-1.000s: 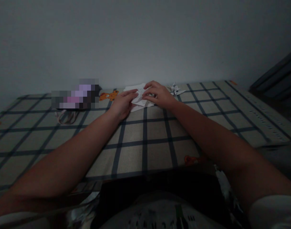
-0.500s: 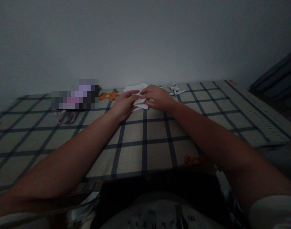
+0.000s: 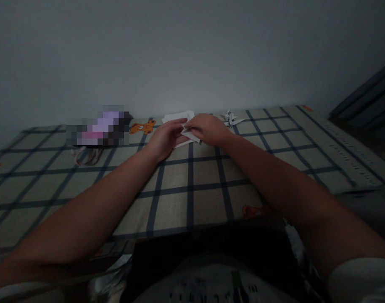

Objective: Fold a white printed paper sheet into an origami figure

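Note:
A small piece of folded white paper [image 3: 191, 135] is between my two hands near the back of the table. My right hand [image 3: 209, 129] pinches its upper right part, fingertips pressed together. My left hand [image 3: 164, 139] holds its left side, with fingers curved around and partly behind it; the exact grip is partly hidden. Flat white sheets [image 3: 179, 115] lie just behind my hands, and a white edge of paper shows underneath. To the right of my right hand sits a pointed, folded paper figure [image 3: 231, 119] with dark marks.
A checked tablecloth [image 3: 208, 202] with bear prints covers the table, which meets a plain wall [image 3: 192, 54]. At the left lies a pixelated purple and dark object [image 3: 102, 126], with a pale looped strap or cord [image 3: 87, 155] before it. Dark striped fabric [image 3: 365, 97] stands at far right.
My right hand has turned and closed its fingers into a tighter pinch on the folded paper. The paper's lower corner has shifted slightly right and tilted. My left fingers have parted a little.

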Demonstrator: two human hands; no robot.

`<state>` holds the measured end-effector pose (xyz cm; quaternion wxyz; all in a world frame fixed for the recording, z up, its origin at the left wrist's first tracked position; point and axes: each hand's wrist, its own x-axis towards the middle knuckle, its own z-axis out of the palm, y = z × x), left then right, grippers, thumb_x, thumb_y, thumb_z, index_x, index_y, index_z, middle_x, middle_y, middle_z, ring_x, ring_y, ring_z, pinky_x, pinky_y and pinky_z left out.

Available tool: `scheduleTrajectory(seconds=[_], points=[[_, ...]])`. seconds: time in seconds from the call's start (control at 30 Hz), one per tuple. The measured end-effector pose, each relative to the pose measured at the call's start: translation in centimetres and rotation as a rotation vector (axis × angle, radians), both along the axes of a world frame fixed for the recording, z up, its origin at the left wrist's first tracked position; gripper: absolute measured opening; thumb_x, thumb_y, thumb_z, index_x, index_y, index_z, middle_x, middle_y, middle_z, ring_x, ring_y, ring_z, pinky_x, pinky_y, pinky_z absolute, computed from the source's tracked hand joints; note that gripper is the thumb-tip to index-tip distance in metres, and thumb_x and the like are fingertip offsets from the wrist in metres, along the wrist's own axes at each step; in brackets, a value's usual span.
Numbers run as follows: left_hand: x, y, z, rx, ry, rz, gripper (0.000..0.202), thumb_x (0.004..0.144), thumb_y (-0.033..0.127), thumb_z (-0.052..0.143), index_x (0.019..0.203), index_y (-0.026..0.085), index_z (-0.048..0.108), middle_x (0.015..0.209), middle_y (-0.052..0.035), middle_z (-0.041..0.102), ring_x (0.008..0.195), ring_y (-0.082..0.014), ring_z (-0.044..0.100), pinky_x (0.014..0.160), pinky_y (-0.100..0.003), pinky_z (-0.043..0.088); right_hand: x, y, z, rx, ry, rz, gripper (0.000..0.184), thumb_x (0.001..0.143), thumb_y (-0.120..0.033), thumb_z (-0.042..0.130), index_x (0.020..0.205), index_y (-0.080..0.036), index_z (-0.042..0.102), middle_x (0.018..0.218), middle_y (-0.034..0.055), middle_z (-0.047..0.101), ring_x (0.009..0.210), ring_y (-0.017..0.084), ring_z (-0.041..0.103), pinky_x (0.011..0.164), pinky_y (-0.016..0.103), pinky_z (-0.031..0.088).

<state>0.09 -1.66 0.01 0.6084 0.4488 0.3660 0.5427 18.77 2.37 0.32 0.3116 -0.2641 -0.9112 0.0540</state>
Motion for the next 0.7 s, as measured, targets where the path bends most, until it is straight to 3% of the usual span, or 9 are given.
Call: scheduleTrajectory(seconds=[0.13, 0.37, 0.57, 0.7], points=[[-0.14, 0.06, 0.12, -0.020, -0.016, -0.034, 0.034, 0.078, 0.022, 0.066, 0.111, 0.014, 0.070, 0.111, -0.0106, 0.073, 0.087, -0.0170, 0.070, 0.084, -0.033, 0.059, -0.06, -0.13, 0.28, 0.066, -0.058, -0.111, 0.028, 0.094, -0.021, 0.052, 0.114, -0.018, 0.071, 0.110, 0.0076, 0.072, 0.102, 0.022, 0.063, 0.093, 0.036, 0.044], [0.31, -0.66, 0.46, 0.018, -0.026, -0.122, 0.034, 0.078, 0.017, 0.063, 0.111, 0.013, 0.070, 0.117, -0.0119, 0.071, 0.107, -0.0212, 0.068, 0.098, -0.036, 0.054, -0.06, -0.02, 0.22, 0.097, -0.018, -0.110, 0.026, 0.093, -0.021, 0.052, 0.110, -0.017, 0.072, 0.109, 0.0070, 0.071, 0.102, 0.021, 0.061, 0.093, 0.034, 0.042], [0.20, -0.46, 0.09, 0.037, 0.001, -0.117, 0.026, 0.080, 0.018, 0.064, 0.105, 0.013, 0.073, 0.113, -0.0105, 0.073, 0.099, -0.0176, 0.070, 0.095, -0.032, 0.055, -0.15, -0.06, 0.13, 0.105, 0.051, -0.058, 0.028, 0.092, -0.017, 0.050, 0.112, -0.016, 0.070, 0.110, 0.0080, 0.070, 0.105, 0.021, 0.060, 0.094, 0.033, 0.042], [0.18, -0.21, -0.33, 0.049, 0.024, -0.084, 0.018, 0.081, 0.024, 0.071, 0.095, 0.014, 0.074, 0.104, -0.0092, 0.075, 0.090, -0.0152, 0.070, 0.093, -0.030, 0.055, -0.28, -0.33, 0.24, 0.095, 0.017, -0.095, 0.029, 0.093, -0.019, 0.049, 0.116, -0.016, 0.066, 0.113, 0.0086, 0.070, 0.105, 0.021, 0.062, 0.095, 0.034, 0.043]])
